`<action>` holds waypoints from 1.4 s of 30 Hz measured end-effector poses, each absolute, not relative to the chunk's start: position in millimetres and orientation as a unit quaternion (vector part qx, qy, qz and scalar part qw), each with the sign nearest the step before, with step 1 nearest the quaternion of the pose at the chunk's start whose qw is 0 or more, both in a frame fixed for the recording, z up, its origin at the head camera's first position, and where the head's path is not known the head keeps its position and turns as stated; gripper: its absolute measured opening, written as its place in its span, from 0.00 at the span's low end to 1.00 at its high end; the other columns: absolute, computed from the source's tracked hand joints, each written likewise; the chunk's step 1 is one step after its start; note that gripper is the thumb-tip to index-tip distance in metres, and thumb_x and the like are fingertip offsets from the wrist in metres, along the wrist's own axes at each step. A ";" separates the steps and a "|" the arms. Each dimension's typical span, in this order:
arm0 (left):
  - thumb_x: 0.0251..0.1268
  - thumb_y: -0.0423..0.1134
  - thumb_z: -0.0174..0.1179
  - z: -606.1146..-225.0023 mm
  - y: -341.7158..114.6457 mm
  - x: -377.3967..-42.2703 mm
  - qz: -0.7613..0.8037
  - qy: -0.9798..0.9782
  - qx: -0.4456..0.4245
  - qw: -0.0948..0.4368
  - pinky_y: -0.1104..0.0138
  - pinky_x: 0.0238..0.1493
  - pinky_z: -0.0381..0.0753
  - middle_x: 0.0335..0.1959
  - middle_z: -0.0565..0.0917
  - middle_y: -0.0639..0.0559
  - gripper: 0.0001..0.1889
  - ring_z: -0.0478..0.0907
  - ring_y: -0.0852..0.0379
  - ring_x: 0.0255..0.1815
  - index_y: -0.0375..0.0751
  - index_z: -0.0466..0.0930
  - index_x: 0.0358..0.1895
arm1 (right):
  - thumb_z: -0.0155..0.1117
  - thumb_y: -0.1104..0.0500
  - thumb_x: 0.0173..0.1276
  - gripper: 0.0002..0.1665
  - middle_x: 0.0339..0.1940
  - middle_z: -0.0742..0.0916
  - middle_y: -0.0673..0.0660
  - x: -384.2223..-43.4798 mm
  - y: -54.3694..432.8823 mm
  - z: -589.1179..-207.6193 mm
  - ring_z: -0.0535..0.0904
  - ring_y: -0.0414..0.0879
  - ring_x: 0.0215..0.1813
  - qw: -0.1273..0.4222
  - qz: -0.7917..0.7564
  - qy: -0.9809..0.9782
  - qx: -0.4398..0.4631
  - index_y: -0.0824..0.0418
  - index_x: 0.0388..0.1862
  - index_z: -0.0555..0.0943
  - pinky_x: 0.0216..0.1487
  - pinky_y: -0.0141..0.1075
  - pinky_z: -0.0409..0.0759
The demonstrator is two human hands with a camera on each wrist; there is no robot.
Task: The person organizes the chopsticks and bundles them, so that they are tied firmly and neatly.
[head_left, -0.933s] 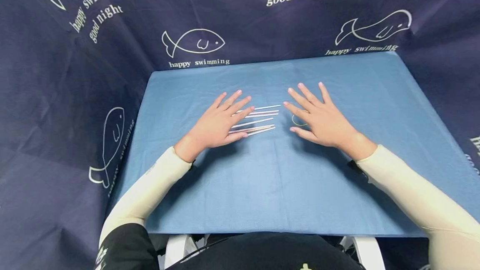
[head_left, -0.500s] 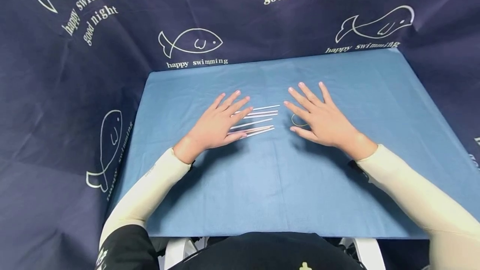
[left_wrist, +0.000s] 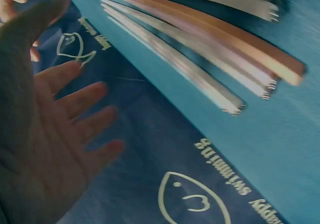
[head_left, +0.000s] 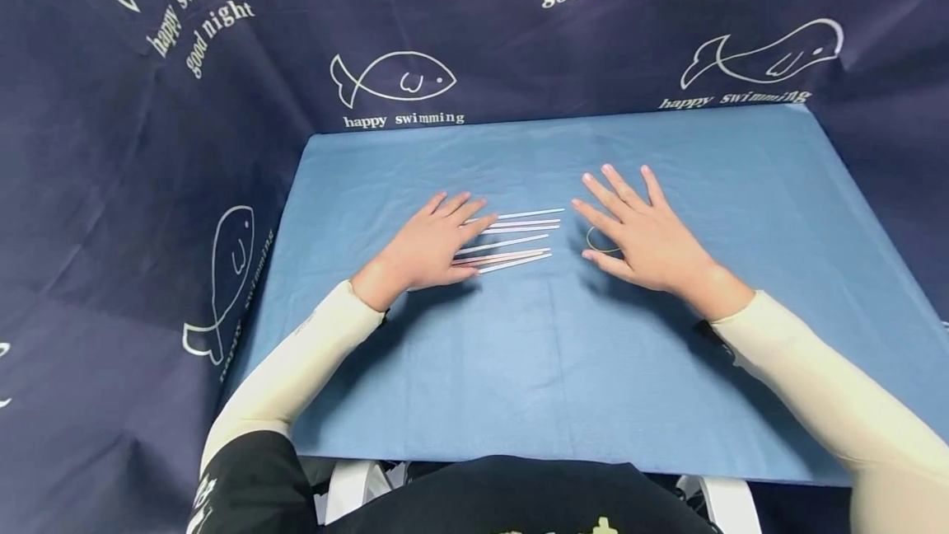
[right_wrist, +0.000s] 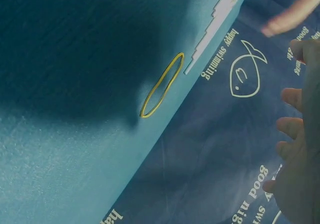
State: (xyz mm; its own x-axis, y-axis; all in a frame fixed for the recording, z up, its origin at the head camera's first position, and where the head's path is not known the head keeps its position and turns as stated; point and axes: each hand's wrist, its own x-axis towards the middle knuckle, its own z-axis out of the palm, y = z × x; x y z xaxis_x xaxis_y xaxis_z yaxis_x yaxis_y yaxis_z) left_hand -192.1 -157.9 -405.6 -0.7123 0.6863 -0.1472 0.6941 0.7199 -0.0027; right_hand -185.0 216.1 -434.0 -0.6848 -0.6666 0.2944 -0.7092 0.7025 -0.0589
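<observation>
My left hand [head_left: 433,241] hovers with spread fingers over the left ends of several long thin sticks [head_left: 511,243], holding nothing. In the left wrist view the sticks are mostly whitish, one orange stick [left_wrist: 250,48] among them, and some ends show zigzag edges like wrapper seams. My right hand [head_left: 652,241] is held with spread fingers above the cloth, to the right of the sticks, and also grips nothing. Partly hidden beneath its thumb and forefinger is a thin yellow rubber band [head_left: 604,250]. The right wrist view shows this rubber band [right_wrist: 144,115] as a long narrow loop lying flat.
A blue cloth [head_left: 504,369] covers the table. Dark blue curtains [head_left: 556,64] printed with white fish and lettering rise at the back and both sides. The person's body is at the front edge, with white chair parts [head_left: 730,505] beside it.
The head view has shifted slightly, moving the scene to the right. My left hand has drawn a little left relative to the sticks. The right hand, sticks and rubber band keep their places.
</observation>
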 end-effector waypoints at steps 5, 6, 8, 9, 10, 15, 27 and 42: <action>0.63 0.68 0.68 -416.7 -168.7 -203.6 -0.050 0.934 0.315 0.159 0.42 0.85 0.52 0.87 0.57 0.44 0.55 0.53 0.41 0.88 0.51 0.51 0.87 | 0.63 0.36 0.72 0.44 0.89 0.61 0.59 -184.3 217.0 -431.3 0.48 0.58 0.91 0.126 0.092 -0.915 0.371 0.52 0.82 0.68 0.85 0.68 0.38; 0.63 0.68 0.68 -418.6 -171.6 -205.7 -0.049 0.936 0.306 0.169 0.42 0.85 0.53 0.87 0.57 0.43 0.55 0.54 0.41 0.88 0.50 0.51 0.87 | 0.63 0.37 0.72 0.44 0.89 0.61 0.59 -184.5 216.3 -430.6 0.48 0.59 0.91 0.126 0.093 -0.915 0.371 0.52 0.82 0.68 0.85 0.68 0.39; 0.64 0.67 0.67 -421.6 -177.9 -209.5 -0.049 0.938 0.293 0.177 0.43 0.85 0.55 0.86 0.58 0.42 0.55 0.56 0.40 0.87 0.48 0.51 0.87 | 0.63 0.37 0.72 0.44 0.88 0.62 0.60 -184.7 214.3 -429.8 0.48 0.59 0.91 0.125 0.094 -0.915 0.371 0.53 0.82 0.69 0.84 0.69 0.42; 0.65 0.66 0.67 -422.7 -180.7 -211.2 -0.047 0.939 0.290 0.177 0.43 0.84 0.56 0.86 0.59 0.41 0.54 0.57 0.40 0.87 0.47 0.51 0.86 | 0.63 0.38 0.73 0.43 0.88 0.62 0.60 -184.6 213.3 -429.5 0.48 0.59 0.91 0.122 0.097 -0.915 0.371 0.53 0.81 0.69 0.84 0.68 0.42; 0.66 0.64 0.66 -423.6 -183.2 -213.1 -0.044 0.940 0.288 0.176 0.43 0.84 0.58 0.86 0.60 0.40 0.53 0.59 0.40 0.86 0.45 0.52 0.86 | 0.63 0.38 0.73 0.43 0.88 0.62 0.61 -184.3 212.5 -429.3 0.48 0.59 0.91 0.120 0.097 -0.916 0.370 0.53 0.81 0.69 0.84 0.69 0.44; 0.69 0.53 0.62 -429.4 -187.4 -221.4 -0.032 0.941 0.304 0.147 0.46 0.79 0.67 0.79 0.70 0.37 0.43 0.70 0.39 0.79 0.38 0.60 0.82 | 0.64 0.40 0.74 0.41 0.87 0.64 0.62 -179.1 214.9 -430.6 0.48 0.59 0.91 0.094 0.104 -0.925 0.353 0.54 0.81 0.69 0.83 0.69 0.47; 0.59 0.40 0.66 -445.0 -172.0 -233.5 0.006 0.936 0.316 0.154 0.51 0.62 0.78 0.54 0.82 0.41 0.25 0.79 0.43 0.55 0.35 0.77 0.60 | 0.63 0.42 0.76 0.37 0.86 0.66 0.62 -171.8 223.5 -435.9 0.50 0.59 0.91 0.089 0.110 -0.928 0.344 0.55 0.78 0.73 0.82 0.68 0.52; 0.72 0.37 0.58 -441.8 -165.6 -232.7 -0.027 0.921 0.343 0.184 0.50 0.63 0.78 0.51 0.84 0.38 0.15 0.82 0.41 0.55 0.31 0.79 0.55 | 0.65 0.43 0.76 0.34 0.86 0.66 0.63 -165.2 225.2 -435.2 0.48 0.60 0.91 0.076 0.128 -0.933 0.329 0.57 0.74 0.76 0.80 0.69 0.54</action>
State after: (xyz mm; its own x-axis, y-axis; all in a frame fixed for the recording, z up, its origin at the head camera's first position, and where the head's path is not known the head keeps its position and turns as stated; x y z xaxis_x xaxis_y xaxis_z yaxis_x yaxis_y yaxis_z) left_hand -232.7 -165.6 -441.8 -0.6964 0.6222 -0.3576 0.6423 0.7626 0.0761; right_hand -165.2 225.2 -435.2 -0.7724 -0.5936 0.2257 -0.6325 0.7509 -0.1897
